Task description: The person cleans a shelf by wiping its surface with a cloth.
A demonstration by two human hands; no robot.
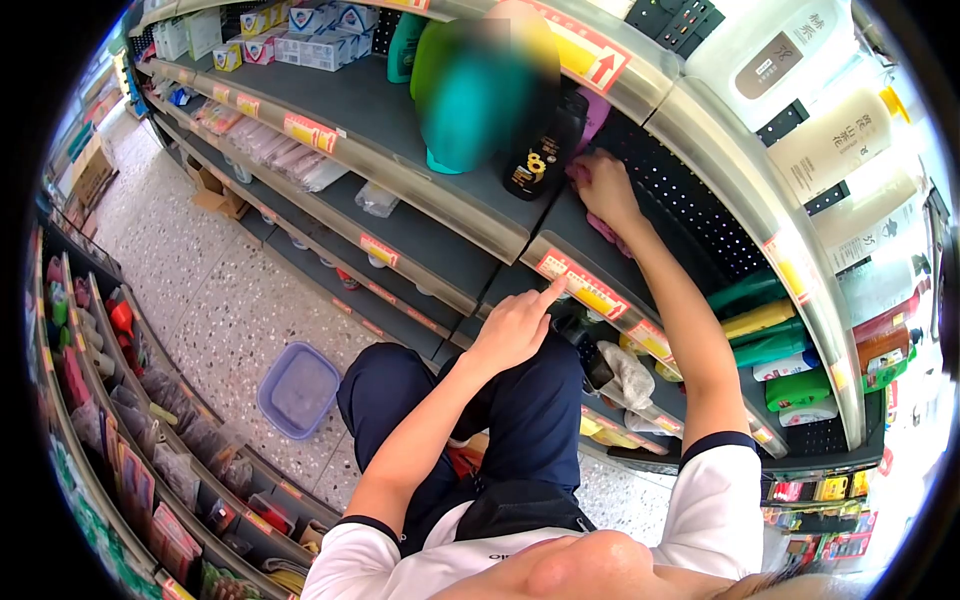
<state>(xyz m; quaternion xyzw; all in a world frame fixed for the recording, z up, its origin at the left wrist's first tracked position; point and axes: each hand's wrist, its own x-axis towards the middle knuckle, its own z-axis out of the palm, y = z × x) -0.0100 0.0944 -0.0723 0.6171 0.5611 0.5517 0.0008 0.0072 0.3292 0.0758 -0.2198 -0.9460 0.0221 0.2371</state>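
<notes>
My right hand (606, 196) reaches onto the dark shelf (570, 222), its fingers wrapped round a pink cloth (606, 235) that lies against the shelf surface. Just beyond it stand a black bottle (545, 150) with a yellow design and a purple bottle (594, 116). Lower down, my left hand (515, 330) rests by the shelf's front edge, index finger stretched out onto a red and yellow price label (580, 286), the other fingers loosely curled. Nothing shows in that hand.
A purple basin (299, 390) sits on the speckled floor at the left. Green and yellow bottles (755, 319) lie on the shelf at right. Large white bottles (770, 60) stand on the upper shelf. Small boxes (315, 52) are at the top left. Another rack (150, 450) runs along the lower left.
</notes>
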